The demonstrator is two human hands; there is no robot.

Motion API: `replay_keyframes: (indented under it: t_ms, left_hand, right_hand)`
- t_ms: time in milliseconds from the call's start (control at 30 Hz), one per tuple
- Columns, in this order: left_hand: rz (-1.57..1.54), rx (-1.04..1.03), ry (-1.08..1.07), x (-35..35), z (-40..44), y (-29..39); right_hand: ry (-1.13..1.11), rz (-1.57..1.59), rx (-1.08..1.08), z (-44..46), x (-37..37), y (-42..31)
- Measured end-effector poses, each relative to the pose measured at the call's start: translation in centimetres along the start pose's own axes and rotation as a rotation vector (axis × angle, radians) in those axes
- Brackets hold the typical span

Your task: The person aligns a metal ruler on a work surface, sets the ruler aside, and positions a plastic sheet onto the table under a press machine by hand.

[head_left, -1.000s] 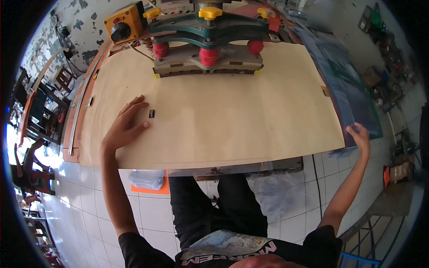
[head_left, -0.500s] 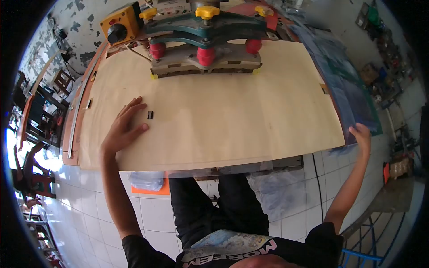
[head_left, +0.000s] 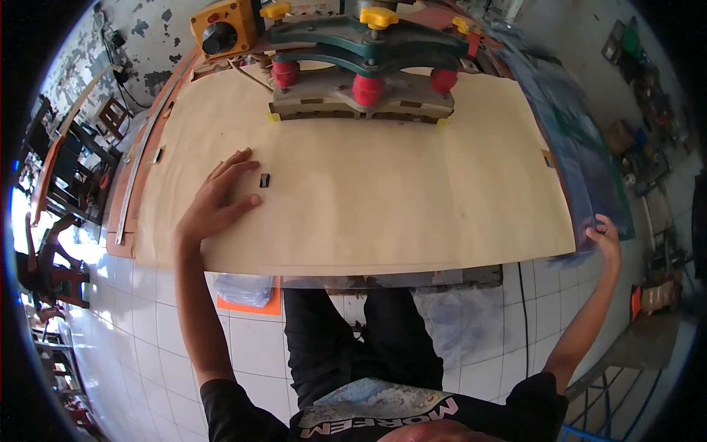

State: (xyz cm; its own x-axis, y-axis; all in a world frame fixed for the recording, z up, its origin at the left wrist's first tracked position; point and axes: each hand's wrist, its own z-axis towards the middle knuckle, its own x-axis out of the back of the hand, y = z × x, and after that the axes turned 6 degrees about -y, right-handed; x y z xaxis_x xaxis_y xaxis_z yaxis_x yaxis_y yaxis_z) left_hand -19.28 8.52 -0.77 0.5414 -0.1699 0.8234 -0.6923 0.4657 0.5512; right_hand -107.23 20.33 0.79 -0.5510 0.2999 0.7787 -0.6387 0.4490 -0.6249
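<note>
My left hand [head_left: 219, 197] rests flat on a large beige sheet [head_left: 368, 214], fingers stretched and thumb apart, holding nothing. Just right of its fingertips lies a small black rectangular piece [head_left: 265, 180]. Off the sheet's right edge, my right hand [head_left: 606, 237] is closed in a pinch at the near end of a stack of bluish clear plastic sheets [head_left: 585, 195]. How many layers its fingers grip is not clear. A press head [head_left: 364, 99] with red cushions and yellow knobs stands over the beige sheet's far side.
A yellow control box [head_left: 224, 29] with a black knob sits at the back left. Along the left table edge runs a metal strip [head_left: 140, 177]. Bagged plastic [head_left: 243, 289] lies below the front edge, and a dark cable [head_left: 523, 317] crosses the tiled floor.
The whole view has shifted, so the press and sheet appear further right. My right hand's fingers are curled more tightly at the plastic. My left hand keeps its place beside the black piece.
</note>
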Motion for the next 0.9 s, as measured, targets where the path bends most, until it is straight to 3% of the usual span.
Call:
replay_keyframes:
  t_ms: [333, 567, 633, 900]
  left_hand:
    - [-0.002, -0.01, 0.005, -0.1, 0.0, -0.1]
    - [0.038, 0.016, -0.057, 0.2, 0.0, -0.3]
    - [0.055, 0.021, -0.03, 0.0, -0.1, -0.3]
    - [0.075, 0.013, -0.015, -0.1, -0.1, -0.3]
  right_hand:
    - [-0.039, -0.06, -0.04, 1.6, 0.6, 1.2]
    - [0.05, -0.071, 0.066, 3.3, 0.7, 4.4]
    - [-0.015, -0.134, -0.023, 2.9, 1.3, 3.2]
    - [0.01, -0.204, 0.109, 5.1, 2.3, 5.9]
